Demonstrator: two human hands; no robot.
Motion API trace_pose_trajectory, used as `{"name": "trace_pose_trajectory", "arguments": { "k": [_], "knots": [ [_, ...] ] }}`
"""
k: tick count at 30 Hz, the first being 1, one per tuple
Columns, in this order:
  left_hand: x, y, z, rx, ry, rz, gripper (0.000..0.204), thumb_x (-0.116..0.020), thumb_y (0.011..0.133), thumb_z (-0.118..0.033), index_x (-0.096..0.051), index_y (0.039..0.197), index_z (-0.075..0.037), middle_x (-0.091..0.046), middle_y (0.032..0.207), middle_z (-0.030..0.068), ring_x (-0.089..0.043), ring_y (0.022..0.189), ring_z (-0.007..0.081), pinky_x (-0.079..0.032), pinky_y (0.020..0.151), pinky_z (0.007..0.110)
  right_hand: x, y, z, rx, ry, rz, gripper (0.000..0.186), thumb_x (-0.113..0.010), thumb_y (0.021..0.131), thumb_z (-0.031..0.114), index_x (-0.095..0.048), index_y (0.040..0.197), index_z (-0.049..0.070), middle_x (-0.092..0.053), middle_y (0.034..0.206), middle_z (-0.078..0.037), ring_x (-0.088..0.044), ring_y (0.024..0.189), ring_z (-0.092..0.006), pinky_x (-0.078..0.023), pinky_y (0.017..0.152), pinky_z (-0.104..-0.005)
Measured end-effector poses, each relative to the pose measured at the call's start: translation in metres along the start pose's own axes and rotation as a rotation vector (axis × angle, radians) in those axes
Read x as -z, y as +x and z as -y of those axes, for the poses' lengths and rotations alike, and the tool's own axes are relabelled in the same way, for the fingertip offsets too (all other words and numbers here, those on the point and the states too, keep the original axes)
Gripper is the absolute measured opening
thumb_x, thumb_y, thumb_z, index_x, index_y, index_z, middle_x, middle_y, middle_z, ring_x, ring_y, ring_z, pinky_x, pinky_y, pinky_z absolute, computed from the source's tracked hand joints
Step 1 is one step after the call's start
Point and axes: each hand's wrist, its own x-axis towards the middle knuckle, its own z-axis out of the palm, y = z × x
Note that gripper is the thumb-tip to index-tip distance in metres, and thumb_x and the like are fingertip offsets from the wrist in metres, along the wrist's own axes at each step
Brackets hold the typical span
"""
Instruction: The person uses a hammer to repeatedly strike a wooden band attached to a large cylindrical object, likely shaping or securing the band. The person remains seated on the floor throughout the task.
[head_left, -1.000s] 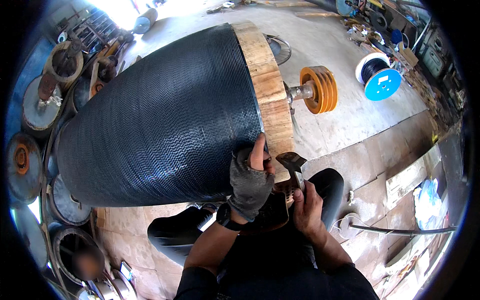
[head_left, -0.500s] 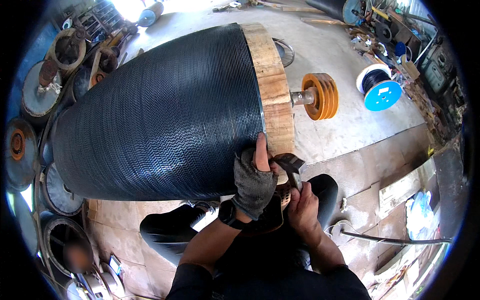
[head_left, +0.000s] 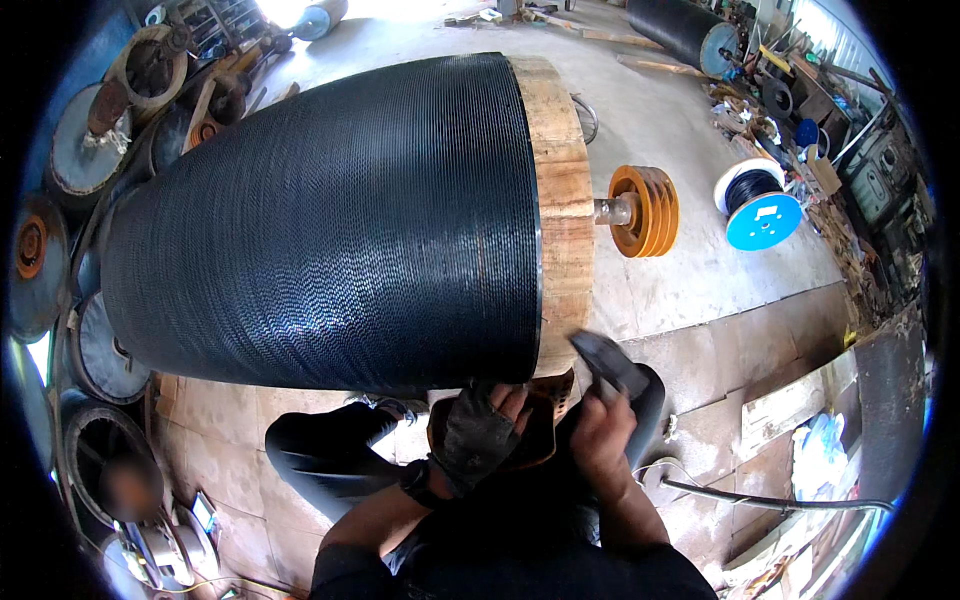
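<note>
A large wooden drum (head_left: 566, 200), closely wound with black ridged strip (head_left: 330, 230), lies on its side before me. My right hand (head_left: 603, 432) grips a hammer (head_left: 610, 366), slightly blurred, its dark head close to the drum's lower right edge. My left hand (head_left: 482, 425), in a grey fingerless glove, is just under the drum's near edge with its fingers curled. What those fingers hold, if anything, is hidden. A dark container with a tan rim (head_left: 545, 462) sits between my legs, beside the left hand.
An orange grooved pulley (head_left: 645, 212) juts from the drum's right end on a shaft. A blue-ended cable spool (head_left: 764, 220) stands farther right. Several old rollers (head_left: 90, 150) line the left side. A black hose (head_left: 780, 500) and a blue plastic bag (head_left: 820, 455) lie at right.
My left hand has dropped from the winding's right edge to below the drum, its extended finger now curled. The hammer has turned in my right hand and moved slightly lower right. The view has shifted.
</note>
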Motion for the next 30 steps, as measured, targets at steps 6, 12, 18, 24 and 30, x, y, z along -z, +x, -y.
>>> {"name": "trace_pose_trajectory", "arguments": {
  "k": [6,12,18,24,30],
  "knots": [
    [-0.041,-0.055,0.016,0.132,-0.134,0.512,0.036,-0.062,0.093,-0.025,-0.060,0.123,-0.006,-0.057,0.127,0.0169,-0.055,0.119,0.0307,-0.046,0.099,0.041,-0.007,-0.009,-0.001,-0.015,0.217,-0.076,0.026,-0.045,0.102,0.021,-0.050,0.095,-0.003,-0.054,0.064,-0.013,-0.055,0.055,-0.0180,-0.040,0.047,-0.0346],
    [-0.070,-0.059,0.026,0.141,-0.115,0.422,0.022,-0.058,0.095,-0.020,-0.063,0.112,-0.008,-0.061,0.117,0.0135,-0.059,0.104,0.0261,-0.050,0.089,0.035,-0.014,0.002,-0.010,-0.168,-0.126,0.097,0.021,-0.050,0.098,0.018,-0.053,0.100,-0.003,-0.060,0.073,-0.023,-0.060,0.068,-0.0408,-0.049,0.058,-0.0443],
    [-0.049,-0.051,0.021,-0.011,-0.160,0.151,0.009,-0.067,0.088,-0.015,-0.069,0.087,-0.005,-0.067,0.092,0.0126,-0.065,0.081,0.0263,-0.054,0.066,0.036,0.004,-0.006,0.002,0.214,0.129,-0.115,0.033,-0.048,0.101,0.029,-0.051,0.094,-0.003,-0.056,0.069,-0.015,-0.058,0.060,-0.0233,-0.044,0.050,-0.0359],
    [0.001,-0.017,0.003,0.015,-0.220,-0.062,0.015,-0.066,0.086,-0.012,-0.066,0.099,-0.005,-0.064,0.085,0.0120,-0.062,0.076,0.0270,-0.050,0.063,0.040,-0.008,-0.005,0.003,-0.225,-0.064,0.111,0.015,-0.054,0.095,0.012,-0.054,0.090,-0.002,-0.063,0.072,-0.024,-0.063,0.065,-0.0451,-0.050,0.055,-0.0466],
    [0.040,0.043,0.033,-0.169,-0.130,-0.526,0.030,-0.065,0.080,-0.004,-0.059,0.109,-0.003,-0.062,0.104,0.0163,-0.062,0.085,0.0310,-0.049,0.070,0.042,0.004,-0.014,-0.003,-0.032,-0.201,0.036,0.013,-0.054,0.092,0.009,-0.057,0.082,0.000,-0.064,0.076,-0.021,-0.063,0.064,-0.0411,-0.049,0.053,-0.0460]
  ]
}}
